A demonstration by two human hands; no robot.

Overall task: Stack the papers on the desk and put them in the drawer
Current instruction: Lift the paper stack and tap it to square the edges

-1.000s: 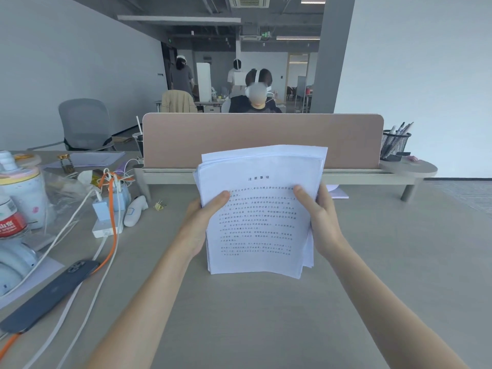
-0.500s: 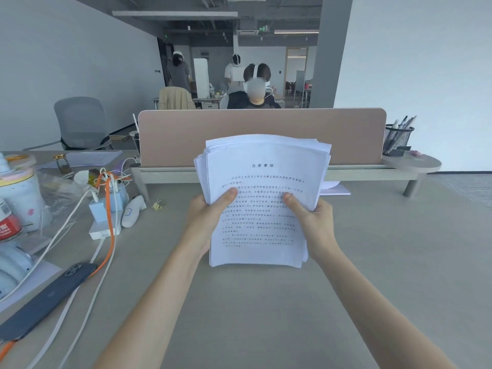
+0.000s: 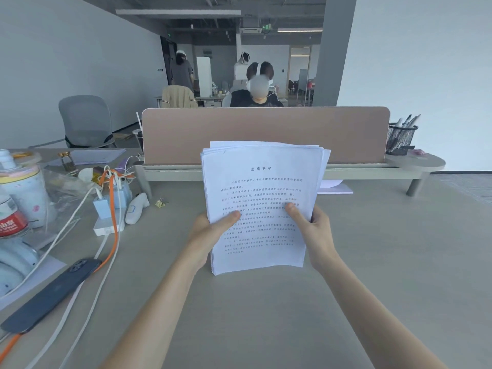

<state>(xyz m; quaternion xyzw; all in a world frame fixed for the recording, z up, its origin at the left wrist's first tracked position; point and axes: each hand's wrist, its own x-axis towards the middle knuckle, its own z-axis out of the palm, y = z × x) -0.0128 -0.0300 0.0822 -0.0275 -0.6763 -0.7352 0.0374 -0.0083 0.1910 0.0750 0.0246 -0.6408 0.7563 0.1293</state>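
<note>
A stack of white printed papers (image 3: 262, 187) stands nearly upright at the middle of the grey desk (image 3: 386, 262), its bottom edge resting on or just above the desktop. My left hand (image 3: 210, 233) grips its left edge with the thumb across the front sheet. My right hand (image 3: 314, 230) grips the right edge the same way. The top edges of the sheets are slightly uneven. Another sheet (image 3: 334, 186) lies flat under the raised shelf behind the stack. No drawer is in view.
A pink divider (image 3: 266, 134) and a low shelf (image 3: 415, 163) with a mesh pen cup (image 3: 400, 138) line the desk's back. At the left lie a dark phone (image 3: 53, 291), cables, chargers (image 3: 109, 206), bottles and a binder clip (image 3: 160, 202). A person sits beyond the divider.
Both hands have slid down the stack's sides and squared it; the papers now stand more upright and more even than a second ago.
</note>
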